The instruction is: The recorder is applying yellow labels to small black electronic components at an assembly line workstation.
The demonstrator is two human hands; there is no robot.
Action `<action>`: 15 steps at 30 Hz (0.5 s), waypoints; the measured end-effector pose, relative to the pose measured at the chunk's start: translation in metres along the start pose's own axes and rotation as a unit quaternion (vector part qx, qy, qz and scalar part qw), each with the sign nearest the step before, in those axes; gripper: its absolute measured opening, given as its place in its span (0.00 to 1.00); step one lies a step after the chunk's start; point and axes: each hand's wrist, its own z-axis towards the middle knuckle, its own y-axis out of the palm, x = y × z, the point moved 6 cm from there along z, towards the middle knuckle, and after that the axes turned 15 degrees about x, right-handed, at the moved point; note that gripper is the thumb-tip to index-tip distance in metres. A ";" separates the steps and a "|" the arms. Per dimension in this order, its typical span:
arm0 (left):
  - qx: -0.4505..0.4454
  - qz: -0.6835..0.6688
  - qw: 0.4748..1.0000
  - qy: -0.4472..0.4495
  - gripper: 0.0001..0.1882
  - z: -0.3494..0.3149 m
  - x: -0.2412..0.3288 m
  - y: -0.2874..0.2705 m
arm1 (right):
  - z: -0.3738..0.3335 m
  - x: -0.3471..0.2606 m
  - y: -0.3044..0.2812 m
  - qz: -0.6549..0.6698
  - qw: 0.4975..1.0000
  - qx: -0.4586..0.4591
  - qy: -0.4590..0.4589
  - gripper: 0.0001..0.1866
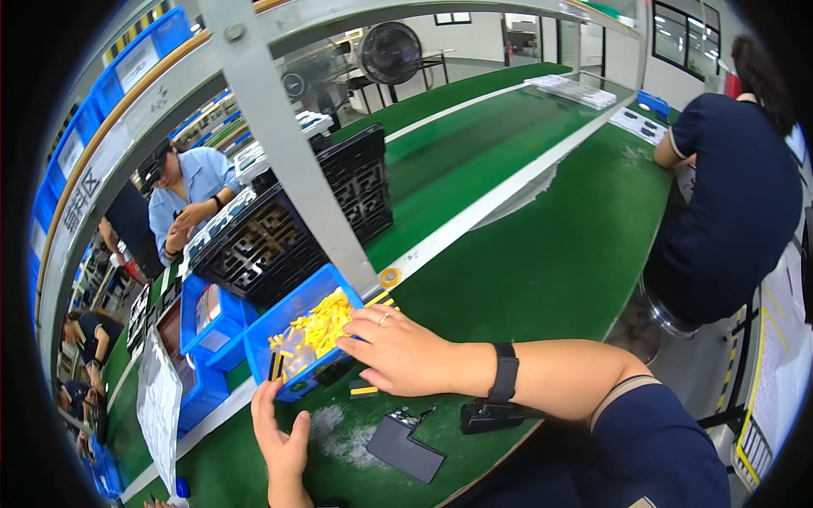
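Observation:
A blue plastic bin [306, 292] full of small yellow pieces [320, 326] stands tilted between my hands. My right hand [408, 354] is closed over its right side, fingers bent across the rim and thumb lower down. My left hand [284, 432] is at the bin's near left corner, fingertips against it and thumb apart from them. A clear plastic bag [296, 354] lies among the yellow pieces. Just below the bin is a small black piece with a yellow stripe [363, 389]. A flat dark grey L-shaped part with a small connector tail [406, 449] lies nearer me.
A black device [491, 416] lies by my right wrist. More blue bins [216, 326] and a black lattice crate [279, 254] stand to the left. A grey metal post [292, 144] rises behind the bin. A co-worker [728, 195] sits at right, another [186, 199] across the left.

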 end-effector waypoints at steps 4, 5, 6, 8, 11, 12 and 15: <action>-0.001 -0.006 1.000 0.013 0.29 0.001 0.002 0.003 | 0.009 -0.008 -0.026 0.113 0.990 0.088 -0.006 0.25; -0.006 -0.002 1.000 0.005 0.29 0.001 0.002 0.005 | 0.011 -0.007 -0.035 0.195 0.975 0.097 0.044 0.24; -0.008 0.005 1.000 -0.003 0.29 0.002 0.000 0.005 | 0.017 -0.008 -0.046 0.279 0.951 0.104 0.090 0.23; -0.010 -0.012 1.000 0.021 0.29 0.004 -0.001 0.004 | 0.031 -0.032 -0.080 0.440 0.886 0.088 0.114 0.21; -0.011 0.040 0.999 0.032 0.30 -0.001 0.001 0.005 | 0.043 -0.079 -0.126 0.594 0.801 0.072 -0.029 0.17; -0.003 0.054 0.998 0.030 0.30 -0.001 0.018 0.003 | 0.045 -0.093 -0.139 0.637 0.767 0.052 -0.060 0.17; -0.036 0.025 0.999 0.005 0.31 0.001 0.011 0.008 | 0.051 -0.115 -0.144 0.768 0.604 0.144 -0.161 0.30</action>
